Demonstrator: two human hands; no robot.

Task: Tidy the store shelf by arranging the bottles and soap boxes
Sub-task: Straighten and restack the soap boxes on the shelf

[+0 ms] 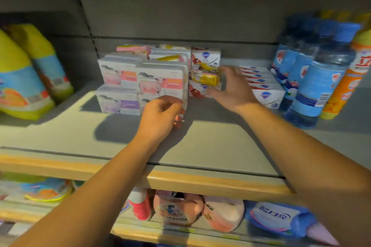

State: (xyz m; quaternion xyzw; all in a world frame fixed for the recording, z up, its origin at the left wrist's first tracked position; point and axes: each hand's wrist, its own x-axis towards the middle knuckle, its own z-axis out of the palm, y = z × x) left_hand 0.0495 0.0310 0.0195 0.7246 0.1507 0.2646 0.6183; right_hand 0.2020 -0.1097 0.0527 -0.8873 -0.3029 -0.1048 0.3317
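Observation:
White soap boxes with pink and purple labels point(124, 78) stand stacked at the back middle of the grey shelf point(200, 142). My left hand point(160, 115) grips the lower right box of that stack point(158, 86) at its front corner. To the right is a short stack of white boxes with red and yellow print point(204, 58). My right hand point(230, 88) is spread over that stack's front, fingers around the yellow-labelled middle box point(206, 79). A row of flat white-and-red soap boxes point(265, 86) lies right of my right hand. Blue bottles point(313, 78) stand at the far right.
Yellow-green bottles point(24, 78) lean at the shelf's left end. An orange bottle point(349, 78) stands beside the blue ones. The tan shelf edge point(200, 184) runs along the front. A lower shelf holds pink and blue refill pouches point(200, 210).

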